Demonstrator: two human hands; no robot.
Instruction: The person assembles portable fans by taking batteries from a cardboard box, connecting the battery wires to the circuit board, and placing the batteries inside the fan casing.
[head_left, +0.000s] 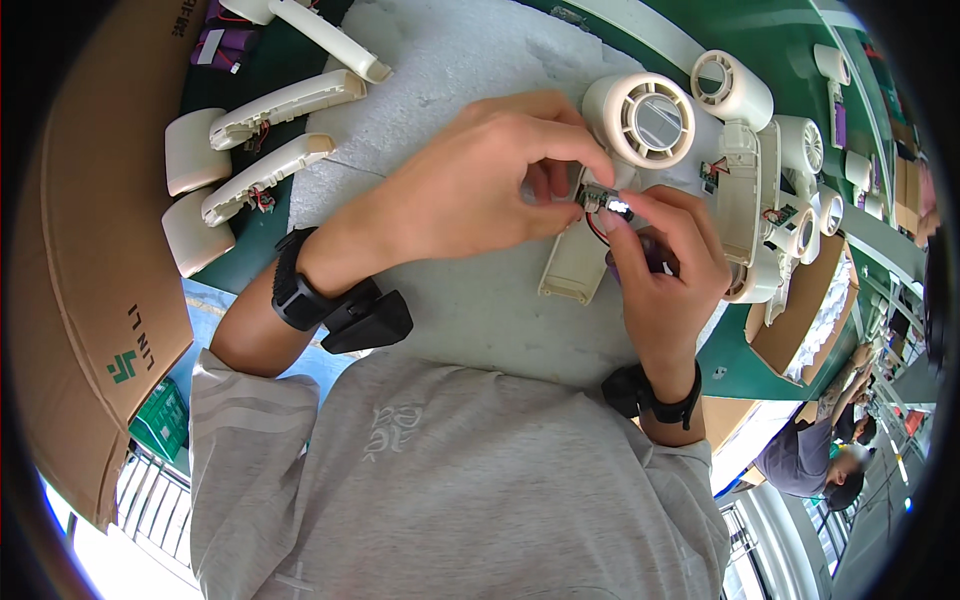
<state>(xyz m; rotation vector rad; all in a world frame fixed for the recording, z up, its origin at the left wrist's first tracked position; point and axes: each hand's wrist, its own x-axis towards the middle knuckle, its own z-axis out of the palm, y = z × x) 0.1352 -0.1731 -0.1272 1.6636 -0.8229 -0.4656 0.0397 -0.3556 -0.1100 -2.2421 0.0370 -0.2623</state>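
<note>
Over a cream handheld-fan housing, my two hands meet at a small circuit board [597, 197] with a bright white spot at its right end. My left hand [475, 178] pinches the board from the left between thumb and forefinger. From the right, my right hand [678, 255] has its thumb and forefinger closed at the board's other end. Red and dark wires run down from the board. The housing's round vented head [640, 120] lies just beyond my fingers, and its open handle shell [570, 268] points toward me. A purple battery [655, 254] shows partly behind my right fingers.
White foam sheeting [420, 50] covers the middle of the green bench. At left lie cream shells [290, 108], purple batteries [226, 45] and a tall cardboard box [100, 250]. More fan housings [735, 92] and an open carton [790, 335] stand at right. Another person [798, 458] is farther right.
</note>
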